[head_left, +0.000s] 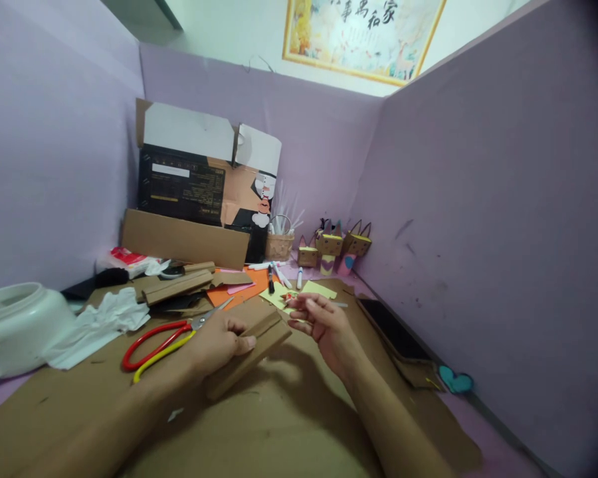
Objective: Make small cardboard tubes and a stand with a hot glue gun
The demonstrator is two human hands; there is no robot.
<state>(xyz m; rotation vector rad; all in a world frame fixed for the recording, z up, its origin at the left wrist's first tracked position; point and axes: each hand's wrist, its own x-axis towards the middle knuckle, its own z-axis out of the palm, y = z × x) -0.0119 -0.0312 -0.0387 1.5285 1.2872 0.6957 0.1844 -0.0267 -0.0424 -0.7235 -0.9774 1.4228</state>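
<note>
Fingers of my left hand (216, 345) clasp folded cardboard (260, 348), scissors (198, 323) at ten o'clock. My right hand (331, 328) half-curls; its hold I can't tell.

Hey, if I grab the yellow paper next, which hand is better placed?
Probably your right hand: it hangs close to the yellow paper, while your left hand grips the cardboard, farther away. Whether the right holds something small is hard to tell.

At top, right of centre, the framed poster (361, 43) reads 家和萬事; print on the cardboard box (182, 189), centre-left, is too small.
</note>
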